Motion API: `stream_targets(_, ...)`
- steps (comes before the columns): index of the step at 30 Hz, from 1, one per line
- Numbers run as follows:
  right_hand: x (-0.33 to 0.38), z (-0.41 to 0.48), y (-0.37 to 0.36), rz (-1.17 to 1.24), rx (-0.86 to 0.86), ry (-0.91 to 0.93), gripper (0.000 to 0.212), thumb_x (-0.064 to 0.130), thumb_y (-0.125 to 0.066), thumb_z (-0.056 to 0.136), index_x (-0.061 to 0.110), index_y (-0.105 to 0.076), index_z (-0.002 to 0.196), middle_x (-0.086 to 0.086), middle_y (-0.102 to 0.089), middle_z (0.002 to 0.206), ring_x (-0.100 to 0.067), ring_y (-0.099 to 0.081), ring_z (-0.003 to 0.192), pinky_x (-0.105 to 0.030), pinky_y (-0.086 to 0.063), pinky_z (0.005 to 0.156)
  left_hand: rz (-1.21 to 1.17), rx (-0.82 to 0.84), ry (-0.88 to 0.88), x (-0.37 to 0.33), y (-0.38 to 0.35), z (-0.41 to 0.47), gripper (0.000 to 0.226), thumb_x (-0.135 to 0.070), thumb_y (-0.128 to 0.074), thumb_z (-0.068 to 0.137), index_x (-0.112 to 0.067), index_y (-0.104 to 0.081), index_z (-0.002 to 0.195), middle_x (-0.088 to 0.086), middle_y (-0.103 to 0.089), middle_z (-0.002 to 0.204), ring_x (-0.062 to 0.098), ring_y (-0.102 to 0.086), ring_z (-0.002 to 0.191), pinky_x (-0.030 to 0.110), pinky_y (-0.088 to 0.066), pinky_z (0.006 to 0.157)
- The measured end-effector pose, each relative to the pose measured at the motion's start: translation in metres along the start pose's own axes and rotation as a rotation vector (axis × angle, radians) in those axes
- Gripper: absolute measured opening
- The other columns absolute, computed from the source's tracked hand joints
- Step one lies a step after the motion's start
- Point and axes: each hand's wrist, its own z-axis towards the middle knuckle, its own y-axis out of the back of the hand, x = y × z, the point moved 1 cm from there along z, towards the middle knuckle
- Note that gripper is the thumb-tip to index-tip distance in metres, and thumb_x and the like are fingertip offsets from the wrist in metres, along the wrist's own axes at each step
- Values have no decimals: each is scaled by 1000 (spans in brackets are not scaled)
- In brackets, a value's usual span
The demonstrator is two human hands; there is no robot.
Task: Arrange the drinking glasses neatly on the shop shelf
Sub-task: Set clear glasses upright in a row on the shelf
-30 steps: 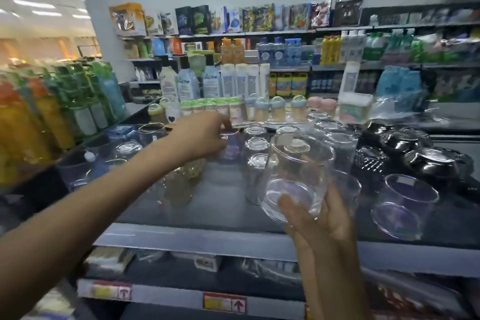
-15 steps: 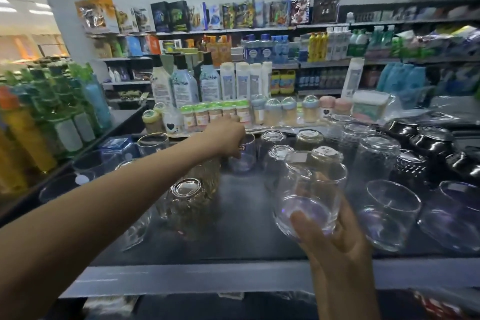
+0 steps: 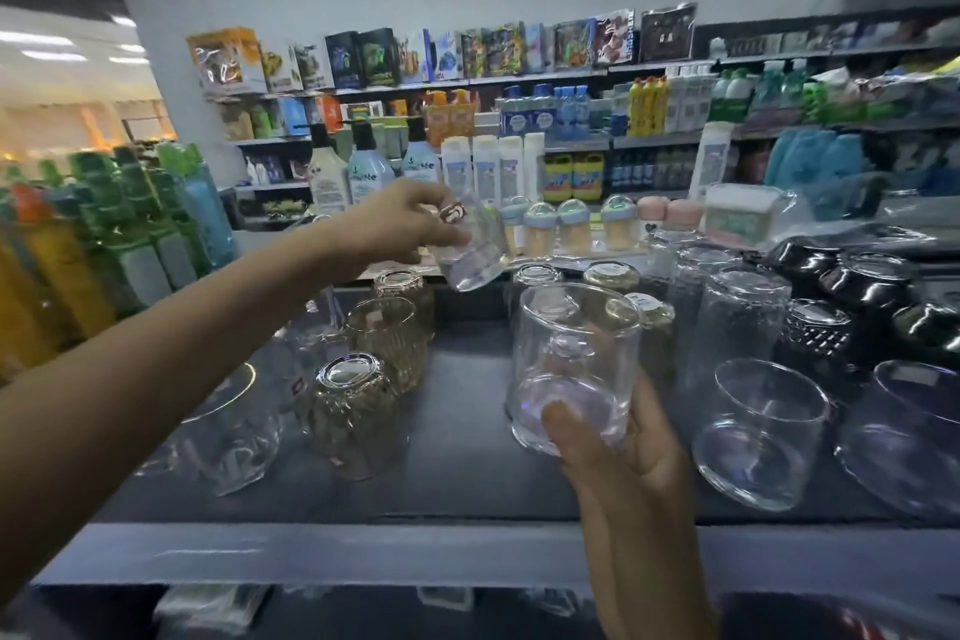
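Left grip [image 3: 405,224]: I see the fingers curled from above round the small clear glass [image 3: 474,252], pinching its upper end beside a red sticker.
Small clear glass, position: lifted clear of the shelf [image 3: 311,556], over its back part, above the rear amber glass.
Small clear glass, axis: long axis near upright but tipped, thick base lowest and swung slightly right, mouth end up at the fingers.
Right grip [image 3: 641,476]: thumb and fingers wrapped round the base of the wide tumbler [image 3: 571,364]; nothing else held.
Wide tumbler, position: over the middle of the shelf; I cannot tell whether its base touches the surface.
Wide tumbler, axis: upright, leaning a little away from me, mouth up, base down in the palm.
Amber ribbed glasses [image 3: 358,411]: 3 in a row running front to back, left of centre, all mouth down.
Tall clear glasses [image 3: 737,322]: mouth down, right of the wide tumbler.
Low clear tumbler [image 3: 758,431]: mouth up, tilted, just beside the right grip.
Black bowls [image 3: 857,276]: stacked upside down at the far right.
Coloured bottles [image 3: 78,250]: crowded along the left.
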Motion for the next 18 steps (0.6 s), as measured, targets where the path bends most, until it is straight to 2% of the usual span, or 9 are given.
stream_targets(2,-1,0,-1,32,5,10,98,61,-98,37,37,-70,128,-12,-77,113,-27,-74,102,-32,-58,83,-222,-80,29,-3,5,-12,15,-18,-74,92,-8,-67,101,15,-70,109,27,-65,101,49,-52,94)
stream_targets(4,-3,1,-3,54,7,13,96,61,-99,35,37,-72,124,-12,-77,110,-27,-74,100,-39,-58,86,-476,-176,39,-3,4,-21,27,-15,-81,82,-12,-63,101,16,-73,112,30,-70,102,52,-56,95)
stream_targets(6,-7,1,-4,83,-13,6,99,61,-100,34,34,-72,125,-14,-77,111,-33,-73,104,-54,-55,97,-693,-255,61,-1,2,-27,50,-12,-87,71,-14,-61,113,19,-74,117,33,-74,102,48,-61,90)
stream_targets(8,-11,2,-5,122,-50,5,102,60,-101,32,32,-72,126,-17,-76,111,-43,-70,109,-64,-49,103,-839,-282,71,0,-5,-30,64,-14,-88,72,-14,-60,129,18,-73,121,29,-75,99,41,-62,83)
stream_targets(10,-13,2,-7,146,-75,0,103,60,-101,30,33,-72,126,-19,-76,110,-51,-68,110,-69,-47,103,-1058,-304,113,1,-11,-32,62,-17,-86,76,-6,-60,132,19,-68,128,27,-69,107,49,-59,93)
stream_targets(12,-13,4,-9,130,-74,6,104,62,-100,32,31,-70,127,-19,-76,110,-50,-68,109,-68,-49,100,-1297,-318,175,1,-15,-33,60,-19,-86,76,-2,-61,129,22,-66,131,35,-65,117,60,-56,96)
stream_targets(15,-10,4,-10,115,-99,25,108,62,-100,30,24,-65,125,-14,-76,108,-38,-72,103,-66,-50,101,-1469,-300,263,1,-20,-35,58,-34,-82,81,-1,-63,125,29,-68,124,47,-68,111,62,-54,98)
stream_targets(18,-6,3,-10,79,-76,61,99,58,-100,36,25,-64,122,-11,-76,109,-27,-72,98,-53,-58,94,-1617,-314,304,5,-23,-34,61,-41,-82,82,-6,-59,127,33,-59,129,52,-61,116,69,-51,97)
